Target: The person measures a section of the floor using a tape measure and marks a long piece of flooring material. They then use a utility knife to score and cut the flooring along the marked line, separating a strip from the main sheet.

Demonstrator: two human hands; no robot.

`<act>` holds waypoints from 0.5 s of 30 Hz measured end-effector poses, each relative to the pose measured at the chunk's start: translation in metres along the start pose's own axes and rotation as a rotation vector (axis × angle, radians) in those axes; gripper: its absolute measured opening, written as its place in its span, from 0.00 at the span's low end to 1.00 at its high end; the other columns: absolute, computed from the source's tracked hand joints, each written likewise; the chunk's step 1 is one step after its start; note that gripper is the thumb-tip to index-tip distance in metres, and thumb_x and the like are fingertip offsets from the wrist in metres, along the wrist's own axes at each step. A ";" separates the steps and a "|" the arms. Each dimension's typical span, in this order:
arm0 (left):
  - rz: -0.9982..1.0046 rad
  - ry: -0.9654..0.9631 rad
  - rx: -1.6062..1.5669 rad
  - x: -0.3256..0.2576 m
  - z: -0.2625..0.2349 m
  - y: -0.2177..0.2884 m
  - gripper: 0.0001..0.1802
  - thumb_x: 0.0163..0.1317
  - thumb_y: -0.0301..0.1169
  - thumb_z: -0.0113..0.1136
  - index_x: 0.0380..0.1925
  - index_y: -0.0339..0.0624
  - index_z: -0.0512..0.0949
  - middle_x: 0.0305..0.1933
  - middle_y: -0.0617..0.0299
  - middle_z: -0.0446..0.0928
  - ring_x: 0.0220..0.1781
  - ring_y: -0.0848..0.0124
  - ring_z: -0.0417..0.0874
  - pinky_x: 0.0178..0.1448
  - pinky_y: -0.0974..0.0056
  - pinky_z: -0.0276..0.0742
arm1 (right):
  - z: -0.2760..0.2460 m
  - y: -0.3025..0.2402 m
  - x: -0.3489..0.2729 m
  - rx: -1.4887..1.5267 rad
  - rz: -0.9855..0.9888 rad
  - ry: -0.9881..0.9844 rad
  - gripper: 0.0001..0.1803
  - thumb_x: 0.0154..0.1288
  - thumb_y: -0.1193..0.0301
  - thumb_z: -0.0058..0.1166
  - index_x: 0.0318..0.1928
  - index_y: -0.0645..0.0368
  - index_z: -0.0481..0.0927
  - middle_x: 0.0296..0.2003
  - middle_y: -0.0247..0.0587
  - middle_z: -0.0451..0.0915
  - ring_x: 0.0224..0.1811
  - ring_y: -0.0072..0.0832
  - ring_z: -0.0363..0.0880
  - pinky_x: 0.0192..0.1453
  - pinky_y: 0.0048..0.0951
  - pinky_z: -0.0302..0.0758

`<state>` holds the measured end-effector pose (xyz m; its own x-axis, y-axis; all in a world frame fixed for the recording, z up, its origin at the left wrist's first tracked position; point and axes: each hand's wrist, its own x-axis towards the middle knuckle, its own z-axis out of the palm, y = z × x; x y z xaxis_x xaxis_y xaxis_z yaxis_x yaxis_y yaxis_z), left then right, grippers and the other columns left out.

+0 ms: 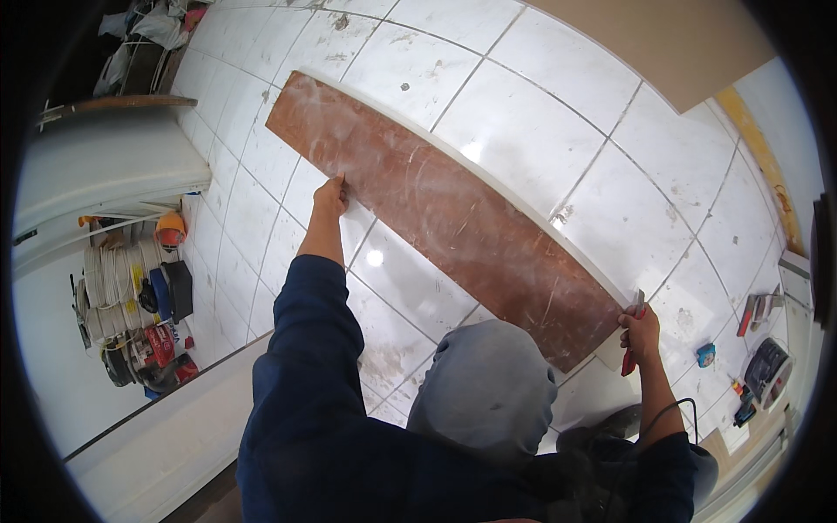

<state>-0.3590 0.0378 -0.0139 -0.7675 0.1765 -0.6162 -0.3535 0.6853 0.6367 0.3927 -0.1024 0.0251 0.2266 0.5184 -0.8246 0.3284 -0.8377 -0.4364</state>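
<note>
A long reddish-brown board (453, 222), scuffed and dusty, stretches diagonally in front of me, with a pale strip along its far edge. My left hand (331, 195) is closed on the board's near edge, towards its far-left end; the thumb lies by the top face and the other fingers are partly hidden. At the right end, my right hand (641, 333) grips a red-handled tool with a grey blade (628, 361), held upright close to the board's corner. The fist covers much of the tool, so its exact kind is unclear.
White floor tiles (540, 113) surround the board. A brown panel (663, 44) lies at the far right. Small tools and a blue tape measure (706, 355) rest on the right. Coiled cable (113, 277) and an orange hard hat (170, 228) are at left. My grey-clad knee (484, 383) is close by.
</note>
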 end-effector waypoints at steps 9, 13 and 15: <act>-0.004 0.005 -0.161 -0.007 0.014 -0.003 0.19 0.66 0.32 0.70 0.53 0.37 0.79 0.52 0.55 0.81 0.53 0.62 0.80 0.52 0.62 0.77 | 0.003 -0.010 -0.013 0.019 -0.024 0.006 0.12 0.60 0.77 0.59 0.42 0.59 0.72 0.25 0.35 0.75 0.15 0.24 0.72 0.17 0.29 0.73; -0.084 -0.041 -0.099 -0.002 0.017 -0.006 0.10 0.68 0.32 0.68 0.45 0.43 0.81 0.42 0.63 0.80 0.33 0.71 0.76 0.37 0.68 0.73 | 0.003 -0.022 -0.020 0.000 0.020 0.022 0.12 0.60 0.77 0.59 0.42 0.59 0.72 0.25 0.34 0.74 0.16 0.23 0.72 0.18 0.29 0.73; -0.107 -0.041 -0.063 -0.007 0.022 -0.004 0.06 0.68 0.33 0.68 0.40 0.45 0.82 0.34 0.67 0.78 0.24 0.74 0.69 0.29 0.70 0.67 | -0.001 -0.018 -0.017 -0.019 0.014 0.028 0.12 0.59 0.77 0.59 0.42 0.59 0.72 0.25 0.34 0.74 0.16 0.23 0.72 0.18 0.29 0.73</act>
<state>-0.3405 0.0495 -0.0220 -0.7016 0.1346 -0.6997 -0.4662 0.6559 0.5937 0.3841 -0.0956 0.0473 0.2572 0.5114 -0.8199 0.3424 -0.8417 -0.4175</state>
